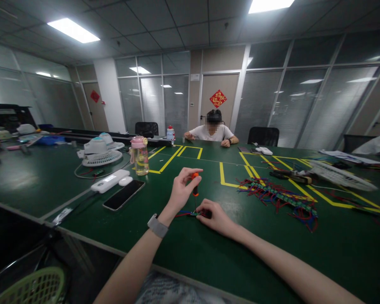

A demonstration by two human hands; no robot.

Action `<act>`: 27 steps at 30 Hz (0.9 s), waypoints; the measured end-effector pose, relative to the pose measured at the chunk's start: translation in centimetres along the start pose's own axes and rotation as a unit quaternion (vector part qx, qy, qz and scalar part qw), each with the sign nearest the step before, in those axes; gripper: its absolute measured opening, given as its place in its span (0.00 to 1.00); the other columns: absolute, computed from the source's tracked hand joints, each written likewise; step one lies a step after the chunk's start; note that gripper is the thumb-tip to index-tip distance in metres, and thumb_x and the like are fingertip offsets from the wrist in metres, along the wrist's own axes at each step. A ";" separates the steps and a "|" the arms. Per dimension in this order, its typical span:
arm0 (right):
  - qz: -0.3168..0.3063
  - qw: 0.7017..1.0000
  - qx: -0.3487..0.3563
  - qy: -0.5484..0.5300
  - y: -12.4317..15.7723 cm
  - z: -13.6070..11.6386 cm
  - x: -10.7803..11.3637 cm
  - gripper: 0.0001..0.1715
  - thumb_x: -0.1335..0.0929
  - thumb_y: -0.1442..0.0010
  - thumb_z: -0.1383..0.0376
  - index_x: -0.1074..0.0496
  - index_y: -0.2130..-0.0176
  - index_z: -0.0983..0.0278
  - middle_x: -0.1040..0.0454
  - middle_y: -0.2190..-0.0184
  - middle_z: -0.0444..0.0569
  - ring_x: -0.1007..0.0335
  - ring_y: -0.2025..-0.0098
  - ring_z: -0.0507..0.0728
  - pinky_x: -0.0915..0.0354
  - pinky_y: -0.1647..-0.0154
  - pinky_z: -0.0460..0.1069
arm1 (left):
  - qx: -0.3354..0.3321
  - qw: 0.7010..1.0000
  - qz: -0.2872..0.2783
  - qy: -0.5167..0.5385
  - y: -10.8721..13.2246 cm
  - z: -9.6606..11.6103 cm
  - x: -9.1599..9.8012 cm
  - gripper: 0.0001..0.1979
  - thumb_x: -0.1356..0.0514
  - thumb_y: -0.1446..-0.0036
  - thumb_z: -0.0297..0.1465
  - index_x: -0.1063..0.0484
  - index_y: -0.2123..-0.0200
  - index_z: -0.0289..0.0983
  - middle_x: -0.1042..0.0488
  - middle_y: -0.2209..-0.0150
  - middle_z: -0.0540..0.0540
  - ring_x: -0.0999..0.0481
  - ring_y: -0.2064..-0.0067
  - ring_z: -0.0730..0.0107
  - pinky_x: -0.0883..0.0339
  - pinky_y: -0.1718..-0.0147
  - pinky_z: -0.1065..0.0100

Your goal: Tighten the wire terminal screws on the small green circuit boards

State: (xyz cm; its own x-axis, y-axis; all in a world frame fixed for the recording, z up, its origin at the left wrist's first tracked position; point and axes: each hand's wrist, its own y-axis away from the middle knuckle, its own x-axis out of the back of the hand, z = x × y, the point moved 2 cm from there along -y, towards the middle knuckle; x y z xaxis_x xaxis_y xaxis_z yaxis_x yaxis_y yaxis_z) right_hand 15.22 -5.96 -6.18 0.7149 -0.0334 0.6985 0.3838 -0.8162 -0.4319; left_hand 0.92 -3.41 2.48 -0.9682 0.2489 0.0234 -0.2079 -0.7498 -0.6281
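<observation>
An orange and black screwdriver stands upright over the table, its thin shaft pointing down. My left hand has its thumb and fingers closed around the top of the handle. At the shaft's lower end lies a small green circuit board with red and blue wires running left. My right hand pinches the board's right side against the table. The exact spot where the tip meets the board is too small to make out.
Many small wired circuit boards lie in a row at right. At left are a phone, a white power strip, a water bottle and fan parts. Yellow tape marks the green table. A person sits opposite.
</observation>
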 end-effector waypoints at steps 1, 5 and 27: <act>0.000 1.000 -0.001 0.000 0.0 0.0 0.0 0.07 0.32 0.49 0.72 0.26 0.66 0.66 0.33 0.71 0.45 0.37 0.71 0.50 0.39 0.70 0.45 | -0.006 1.000 0.002 -0.005 0.0 0.0 0.0 0.13 0.41 0.46 0.34 0.25 0.58 0.38 0.29 0.57 0.44 0.27 0.59 0.70 0.33 0.61 0.70; -0.004 1.000 -0.002 -0.002 0.0 0.0 0.1 0.07 0.32 0.49 0.72 0.26 0.66 0.66 0.32 0.70 0.46 0.37 0.71 0.50 0.39 0.70 0.45 | 0.029 0.994 -0.053 0.089 0.0 -0.3 -0.3 0.17 0.47 0.40 0.35 0.31 0.49 0.38 0.30 0.51 0.41 0.27 0.54 0.64 0.32 0.56 0.63; 0.000 1.000 -0.010 -0.004 0.0 -0.3 0.2 0.07 0.32 0.50 0.73 0.26 0.67 0.66 0.32 0.71 0.45 0.36 0.71 0.51 0.39 0.70 0.45 | 0.014 0.996 -0.021 0.086 -0.1 -0.3 -0.2 0.15 0.46 0.42 0.36 0.26 0.56 0.37 0.31 0.50 0.40 0.29 0.51 0.62 0.34 0.53 0.62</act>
State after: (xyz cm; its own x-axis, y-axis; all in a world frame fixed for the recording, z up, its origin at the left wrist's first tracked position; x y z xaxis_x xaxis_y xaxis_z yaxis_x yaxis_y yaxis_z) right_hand 15.18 -6.17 -5.84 0.7193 -0.0298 0.6940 0.3713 -0.8279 -0.4204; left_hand 1.15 -3.19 2.30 -0.9209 0.3803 -0.0849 -0.2547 -0.7523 -0.6075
